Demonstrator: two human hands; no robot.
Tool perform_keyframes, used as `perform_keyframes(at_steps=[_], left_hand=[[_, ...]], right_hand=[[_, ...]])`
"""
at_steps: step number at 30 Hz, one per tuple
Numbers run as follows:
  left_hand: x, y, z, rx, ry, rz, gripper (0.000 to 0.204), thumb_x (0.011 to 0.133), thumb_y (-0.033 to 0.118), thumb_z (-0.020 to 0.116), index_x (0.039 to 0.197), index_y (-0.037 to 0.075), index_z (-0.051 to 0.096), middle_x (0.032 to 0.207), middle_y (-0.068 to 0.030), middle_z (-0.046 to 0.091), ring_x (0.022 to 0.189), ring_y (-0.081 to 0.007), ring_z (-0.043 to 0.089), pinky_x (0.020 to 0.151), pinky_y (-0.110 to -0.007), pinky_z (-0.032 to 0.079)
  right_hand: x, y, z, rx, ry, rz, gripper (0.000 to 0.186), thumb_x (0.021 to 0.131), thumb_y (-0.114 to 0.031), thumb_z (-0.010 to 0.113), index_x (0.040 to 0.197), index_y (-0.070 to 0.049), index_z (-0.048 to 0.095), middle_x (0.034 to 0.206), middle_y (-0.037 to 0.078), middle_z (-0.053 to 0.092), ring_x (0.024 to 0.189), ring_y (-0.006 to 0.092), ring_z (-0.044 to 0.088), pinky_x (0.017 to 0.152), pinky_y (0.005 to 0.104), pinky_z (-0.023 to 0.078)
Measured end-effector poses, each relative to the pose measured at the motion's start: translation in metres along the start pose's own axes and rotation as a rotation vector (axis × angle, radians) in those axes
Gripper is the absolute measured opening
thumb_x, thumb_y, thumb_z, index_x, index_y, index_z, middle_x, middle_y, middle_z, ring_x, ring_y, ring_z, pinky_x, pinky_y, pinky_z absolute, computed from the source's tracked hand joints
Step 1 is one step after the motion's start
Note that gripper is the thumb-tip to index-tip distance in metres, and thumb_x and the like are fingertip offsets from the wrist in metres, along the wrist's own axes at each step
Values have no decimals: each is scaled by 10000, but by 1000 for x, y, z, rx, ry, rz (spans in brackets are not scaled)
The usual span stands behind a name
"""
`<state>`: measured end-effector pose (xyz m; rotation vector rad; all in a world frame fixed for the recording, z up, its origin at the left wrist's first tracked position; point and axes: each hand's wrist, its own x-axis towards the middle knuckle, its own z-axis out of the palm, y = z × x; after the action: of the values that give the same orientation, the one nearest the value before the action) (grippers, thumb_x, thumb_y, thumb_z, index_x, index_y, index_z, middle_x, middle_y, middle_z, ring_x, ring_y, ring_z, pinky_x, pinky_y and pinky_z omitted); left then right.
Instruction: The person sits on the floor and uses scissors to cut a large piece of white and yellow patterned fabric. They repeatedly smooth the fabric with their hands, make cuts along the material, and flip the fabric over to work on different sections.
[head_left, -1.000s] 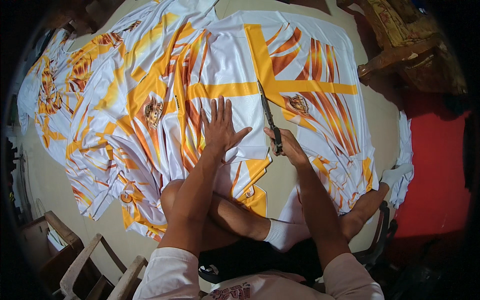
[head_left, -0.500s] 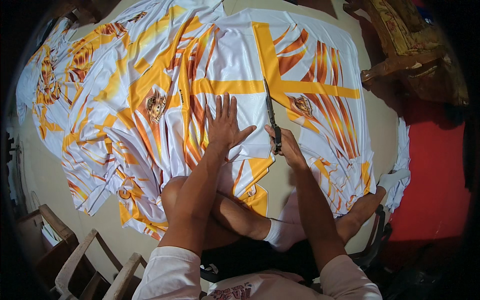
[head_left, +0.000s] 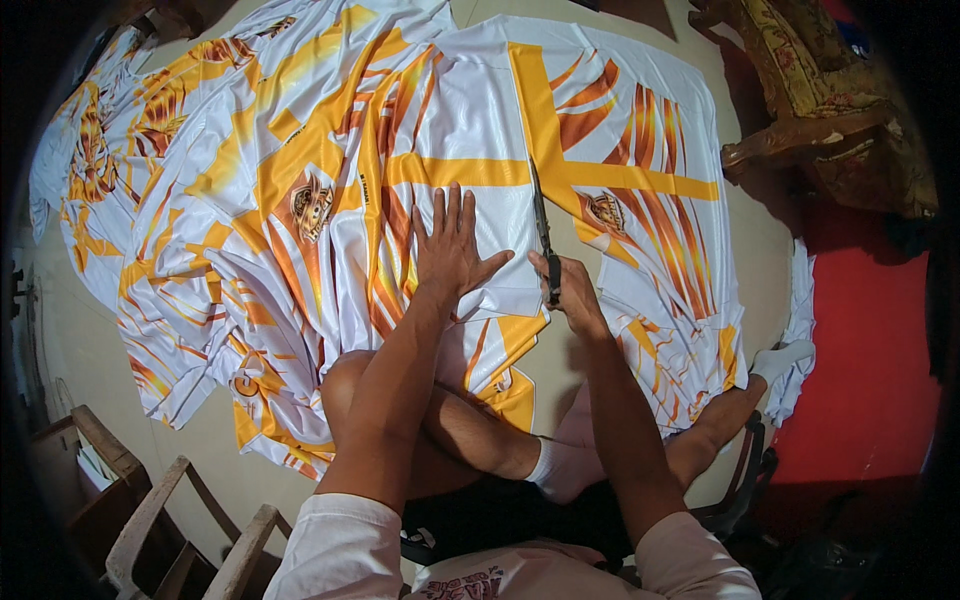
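A wide sheet of shiny white fabric with yellow bands and orange flame shapes lies spread over the floor. Flat on it, fingers apart, my left hand presses on the white part below a yellow band. My right hand grips the handles of a pair of scissors with dark handles. Their blades point away from me, at the edge where the fabric is slit. To the right of the slit lies a cut portion with a small mascot print. Whether the blades are parted is hard to make out.
Bunched printed fabric covers the floor at left. A carved wooden chair stands at the far right, above a red surface. Wooden furniture is at the near left. My crossed legs are close to the fabric's near edge.
Both hands and the scissors stay in nearly the same place. The view has shifted very slightly.
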<state>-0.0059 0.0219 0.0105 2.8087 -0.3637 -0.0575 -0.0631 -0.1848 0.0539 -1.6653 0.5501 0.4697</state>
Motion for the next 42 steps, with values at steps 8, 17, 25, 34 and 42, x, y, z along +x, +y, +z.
perform_keyframes(at_steps=[8,17,25,34,42], left_hand=[[1,-1,-2,-15,-33,-4,1191,798,846,517,1611,22,235,1706,-171,139,1584,-350,64,1230,-649,-20],[1,0,-3,-11,-43,-12,1191,793,848,523,1612,31,240,1706,-166,142,1586,-342,65,1232,-644,-15],[0,0,-5,-26,-37,-18,1188,791,838,538,1610,29,243,1703,-166,155,1586,-340,69,1233,-642,-11],[1,-2,0,-17,-25,-9,1206,788,854,521,1612,24,228,1707,-172,130,1585,-352,60,1227,-649,-17],[1,1,-3,-2,-53,-11,1207,787,852,530,1611,25,228,1710,-172,117,1584,-356,70,1227,-654,-2]], right_hand=[[-1,4,0,-61,25,-27,464,901,-508,755,760,-96,597,582,-48,467,465,60,436,430,223,334],[13,-12,-11,79,-79,94,575,878,-637,709,683,-122,544,556,-10,518,415,95,482,381,229,301],[19,-19,-6,65,-40,124,541,861,-592,757,692,-122,551,564,-17,510,425,99,504,382,238,312],[17,-18,0,48,1,49,519,854,-535,794,679,-115,544,557,-18,498,424,100,481,394,262,333],[20,-13,-2,-22,51,17,532,859,-527,795,645,-120,529,553,-8,512,425,96,474,396,262,336]])
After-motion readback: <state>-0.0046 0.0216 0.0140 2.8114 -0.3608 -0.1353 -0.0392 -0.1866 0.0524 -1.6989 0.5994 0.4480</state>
